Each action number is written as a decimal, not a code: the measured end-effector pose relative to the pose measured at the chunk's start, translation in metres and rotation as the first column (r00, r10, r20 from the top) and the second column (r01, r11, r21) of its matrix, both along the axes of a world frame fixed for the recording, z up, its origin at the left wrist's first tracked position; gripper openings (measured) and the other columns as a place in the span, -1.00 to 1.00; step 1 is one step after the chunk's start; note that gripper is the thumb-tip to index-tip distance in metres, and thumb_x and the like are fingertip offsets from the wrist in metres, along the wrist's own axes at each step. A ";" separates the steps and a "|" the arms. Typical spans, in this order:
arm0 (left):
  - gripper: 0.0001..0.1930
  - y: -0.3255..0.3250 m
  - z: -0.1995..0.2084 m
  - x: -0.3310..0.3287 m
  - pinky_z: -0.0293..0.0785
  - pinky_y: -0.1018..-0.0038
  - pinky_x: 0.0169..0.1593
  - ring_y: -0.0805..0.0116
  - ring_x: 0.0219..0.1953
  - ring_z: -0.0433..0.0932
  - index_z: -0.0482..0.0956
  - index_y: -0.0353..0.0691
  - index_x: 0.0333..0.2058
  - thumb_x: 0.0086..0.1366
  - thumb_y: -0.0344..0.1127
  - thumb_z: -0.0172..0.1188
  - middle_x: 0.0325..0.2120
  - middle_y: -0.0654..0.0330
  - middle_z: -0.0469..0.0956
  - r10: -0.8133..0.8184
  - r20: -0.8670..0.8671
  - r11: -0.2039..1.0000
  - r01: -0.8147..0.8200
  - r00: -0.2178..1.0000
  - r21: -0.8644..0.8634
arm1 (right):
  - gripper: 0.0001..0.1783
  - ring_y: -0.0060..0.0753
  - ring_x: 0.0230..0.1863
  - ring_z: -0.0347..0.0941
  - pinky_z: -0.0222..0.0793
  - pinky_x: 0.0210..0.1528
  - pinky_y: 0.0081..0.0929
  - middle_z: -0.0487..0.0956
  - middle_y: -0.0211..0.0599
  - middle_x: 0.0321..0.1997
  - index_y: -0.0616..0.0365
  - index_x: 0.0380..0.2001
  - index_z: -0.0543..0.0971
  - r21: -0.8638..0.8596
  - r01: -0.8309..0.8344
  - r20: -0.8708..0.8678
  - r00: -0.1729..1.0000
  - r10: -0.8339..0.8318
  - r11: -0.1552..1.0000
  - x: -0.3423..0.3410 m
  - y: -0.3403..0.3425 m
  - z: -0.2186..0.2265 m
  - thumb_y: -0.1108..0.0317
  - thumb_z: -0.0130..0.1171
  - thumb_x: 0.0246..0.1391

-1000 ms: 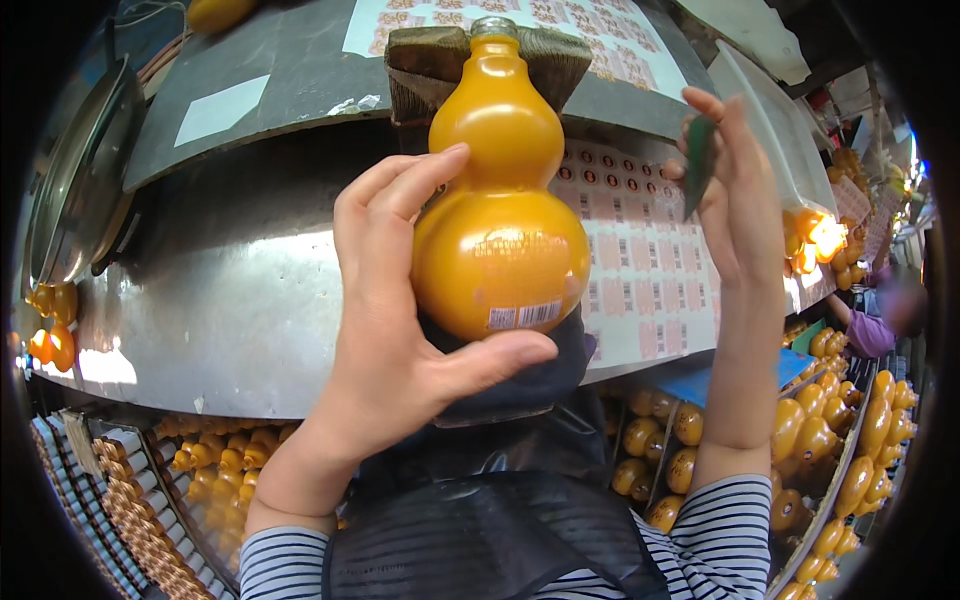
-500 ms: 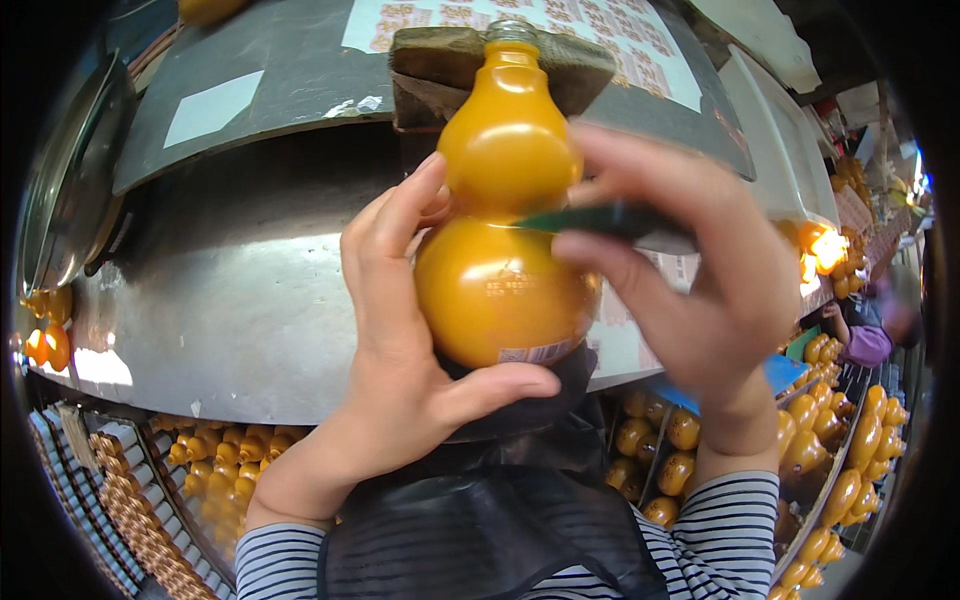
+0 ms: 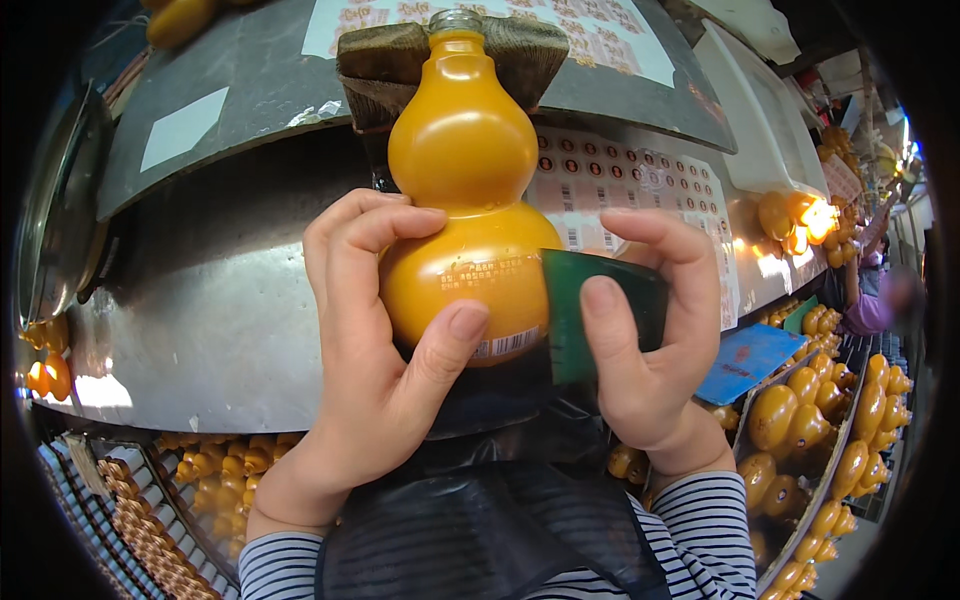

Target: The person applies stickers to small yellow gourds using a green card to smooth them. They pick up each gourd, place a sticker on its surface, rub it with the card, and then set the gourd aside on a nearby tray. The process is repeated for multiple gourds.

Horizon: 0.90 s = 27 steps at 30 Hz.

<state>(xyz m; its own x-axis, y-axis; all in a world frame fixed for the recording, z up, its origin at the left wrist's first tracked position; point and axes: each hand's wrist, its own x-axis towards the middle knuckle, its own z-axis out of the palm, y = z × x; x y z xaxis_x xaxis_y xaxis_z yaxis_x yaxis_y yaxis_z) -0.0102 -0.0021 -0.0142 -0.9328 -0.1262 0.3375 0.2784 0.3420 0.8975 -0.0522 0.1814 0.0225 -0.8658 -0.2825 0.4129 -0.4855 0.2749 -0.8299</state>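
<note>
A yellow gourd-shaped bottle (image 3: pixel 462 150) lies with its clear glass neck pointing away, resting in a notched wooden block (image 3: pixel 378 70). My left hand (image 3: pixel 375 320) curls round the left of its lower bulb, fingertips at the waist and thumb across the front. Small gold print and a barcode strip show on that bulb. My right hand (image 3: pixel 655 340) pinches a dark green flat scraper (image 3: pixel 605 310) between thumb and fingers. The scraper's straight edge sits against or just beside the bulb's right side; touching or apart I cannot tell.
Sticker sheets (image 3: pixel 640 190) lie on the metal table (image 3: pixel 220 310) to the right, and another sheet (image 3: pixel 590 40) lies on the raised grey board (image 3: pixel 250 70). A blue card (image 3: pixel 750 362) and crates of yellow gourd bottles (image 3: pixel 790 420) stand at the right. A person in purple is at far right.
My right hand has moved down from the bottle's waist to the right side of the lower bulb, carrying the scraper. My left thumb has shifted up onto the bulb's front.
</note>
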 end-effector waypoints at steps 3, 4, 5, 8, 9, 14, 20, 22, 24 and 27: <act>-0.49 -0.002 -0.002 0.003 0.16 0.30 0.19 0.13 0.09 0.21 0.30 -0.30 0.02 0.22 -0.13 0.23 -0.01 -0.03 0.18 0.011 0.019 1.000 -0.011 1.000 0.008 | -0.61 -0.68 -0.37 0.34 0.29 -0.29 -0.70 0.45 -0.35 -0.26 0.33 0.02 0.37 -0.016 -0.037 0.108 0.993 0.039 0.999 -0.002 0.006 0.001 0.58 0.12 0.09; -0.48 -0.003 -0.002 0.003 0.15 0.30 0.19 0.13 0.08 0.21 0.30 -0.30 0.02 0.22 -0.13 0.23 -0.01 -0.03 0.18 0.017 0.021 1.000 -0.017 1.000 0.002 | -0.60 -0.68 -0.36 0.33 0.29 -0.28 -0.71 0.45 -0.34 -0.25 0.34 0.02 0.36 -0.051 -0.046 0.140 0.989 0.052 0.998 -0.001 0.007 0.003 0.58 0.11 0.09; -0.48 -0.003 -0.003 0.003 0.15 0.30 0.19 0.13 0.08 0.21 0.30 -0.30 0.02 0.22 -0.12 0.23 -0.01 -0.03 0.19 0.022 0.023 1.000 -0.022 0.999 -0.004 | -0.61 -0.68 -0.35 0.33 0.28 -0.28 -0.71 0.45 -0.34 -0.25 0.34 0.02 0.36 -0.040 -0.069 0.109 0.991 0.073 0.997 -0.001 0.004 0.002 0.57 0.11 0.09; -0.47 -0.001 -0.003 0.003 0.15 0.30 0.19 0.14 0.08 0.22 0.31 -0.30 0.03 0.21 -0.11 0.24 -0.01 -0.03 0.19 0.013 0.029 0.999 -0.014 0.999 0.042 | -0.62 -0.67 -0.33 0.33 0.27 -0.27 -0.71 0.45 -0.33 -0.23 0.32 0.01 0.36 0.018 -0.086 0.042 0.996 0.085 0.996 -0.003 0.002 -0.001 0.55 0.11 0.10; -0.47 -0.001 -0.003 0.003 0.15 0.30 0.19 0.14 0.08 0.22 0.31 -0.30 0.03 0.21 -0.11 0.24 -0.01 -0.03 0.19 0.014 0.025 0.999 -0.015 1.000 0.037 | -0.62 -0.67 -0.33 0.33 0.27 -0.27 -0.71 0.45 -0.32 -0.22 0.31 0.01 0.36 0.053 -0.071 0.038 0.997 0.069 0.996 -0.005 0.004 -0.002 0.55 0.11 0.10; -0.46 -0.002 -0.005 0.002 0.15 0.30 0.19 0.14 0.08 0.22 0.31 -0.31 0.04 0.21 -0.10 0.23 0.00 -0.04 0.19 0.016 -0.005 1.000 -0.016 1.000 0.000 | -0.60 -0.62 -0.30 0.35 0.31 -0.23 -0.67 0.45 -0.24 -0.12 0.31 0.00 0.37 -0.042 -0.065 -0.017 0.998 0.064 0.997 0.001 0.001 -0.003 0.58 0.15 0.06; -0.51 -0.003 -0.004 0.000 0.16 0.33 0.20 0.16 0.09 0.23 0.31 -0.33 0.04 0.25 -0.15 0.18 0.01 -0.02 0.19 -0.017 -0.024 1.000 0.017 1.000 0.013 | -0.61 -0.56 -0.36 0.35 0.30 -0.26 -0.65 0.47 -0.26 -0.20 0.30 -0.02 0.41 0.109 0.080 -0.203 0.978 -0.056 0.991 0.000 0.005 -0.007 0.59 0.16 0.04; -0.55 -0.005 -0.004 0.002 0.15 0.35 0.21 0.19 0.10 0.23 0.33 -0.35 0.04 0.29 -0.18 0.12 0.01 -0.01 0.19 -0.035 -0.006 0.991 0.036 0.999 0.130 | -0.67 -0.55 -0.38 0.36 0.27 -0.28 -0.60 0.49 -0.31 -0.26 0.21 -0.10 0.46 0.264 0.059 -0.328 0.944 0.032 0.963 0.003 0.006 -0.002 0.56 0.16 0.00; -0.60 -0.009 -0.006 0.000 0.13 0.39 0.23 0.23 0.12 0.24 0.36 -0.38 0.04 0.38 -0.18 -0.03 0.02 0.01 0.21 -0.064 -0.014 0.974 0.065 0.998 0.218 | -0.76 -0.56 -0.38 0.38 0.22 -0.29 -0.53 0.51 -0.36 -0.31 0.05 -0.27 0.58 0.478 -0.023 -0.417 0.874 0.250 0.878 0.014 0.005 0.014 0.49 0.19 -0.09; -0.46 -0.010 -0.004 -0.001 0.13 0.38 0.23 0.23 0.13 0.24 0.35 -0.38 0.07 0.42 0.02 -0.15 0.02 0.01 0.22 -0.117 -0.031 0.953 0.122 0.993 0.278 | -0.81 -0.62 -0.36 0.43 0.14 -0.39 -0.50 0.56 -0.52 -0.37 -0.04 -0.47 0.65 0.441 -0.006 -0.686 0.643 0.341 0.897 0.031 -0.016 -0.013 0.40 0.21 -0.30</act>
<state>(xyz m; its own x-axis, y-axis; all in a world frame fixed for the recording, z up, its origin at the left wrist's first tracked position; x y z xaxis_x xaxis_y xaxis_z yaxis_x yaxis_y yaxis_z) -0.0114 -0.0116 -0.0182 -0.9422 -0.1051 0.3181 0.3154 0.0421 0.9480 -0.0213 0.1649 0.0097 -0.2384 -0.6646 0.7082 -0.9494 0.3131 -0.0257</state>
